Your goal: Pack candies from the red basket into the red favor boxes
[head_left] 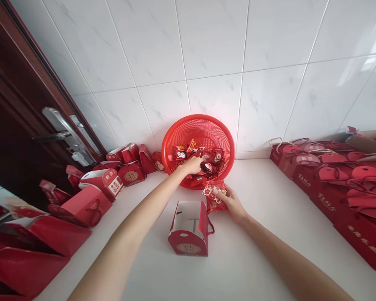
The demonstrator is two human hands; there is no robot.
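Reaching into one red plastic colander (200,117), our left hand (194,165) has its fingers partly curled among the wrapped snack packets (218,155); we cannot tell whether it has hold of one. The packets overlap too much for us to count exactly. Our right hand (232,201) is closed, thumb against fingers, on what look like two red packets (212,193), just outside the colander's rim.

One upright carton (188,248) stands before us on the white tabletop (253,267), its top open and a red cord handle at its side. Taking that carton as the clock's centre, we have the colander at twelve o'clock, tilted against the tiled wall (213,37), and our right hand at two.

From nine to eleven o'clock we count at least eight red gift cartons (87,205); one bears the character 囍 on a pale label (115,186). Towards two and three o'clock, red boxes (319,190) stand packed together, with three lines of gold Chinese lettering (362,239) facing us, too small for us to read surely.
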